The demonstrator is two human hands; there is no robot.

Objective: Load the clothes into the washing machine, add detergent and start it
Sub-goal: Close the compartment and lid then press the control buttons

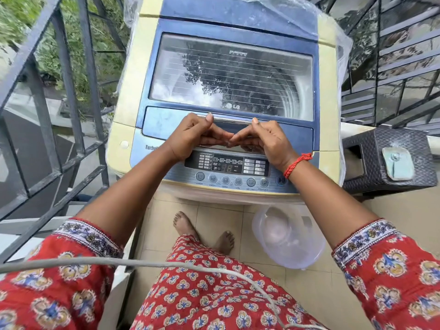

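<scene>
- Nearest the camera, a clear plastic tub [289, 236] sits on the tiled floor [214, 222] just in front of the washing machine [329, 96], beside the person's bare feet; it looks empty, though glare makes that hard to confirm.
- Further out, the control panel [227, 166] shows a lit display, with a row of round buttons below it.
- Just beyond the panel, the left hand [190, 136] and the right hand [266, 139] meet at the front edge of the lid [232, 75]. Each thumb rests on the chrome handle bar [232, 120] and the fingers curl under the lid's lip, so both grips are closed narrowly on that front edge.
- The lid lies flat and shut. Through its glass the drum appears, mostly masked by sky and tree reflections, so I cannot tell whether clothes are inside; none show elsewhere.
- The step in hand is probably lifting the lid. It would go best with both hands pulling up evenly, folding the front panel back, and keeping clear of the loose plastic sheet [262, 10] draped at the rear.
</scene>
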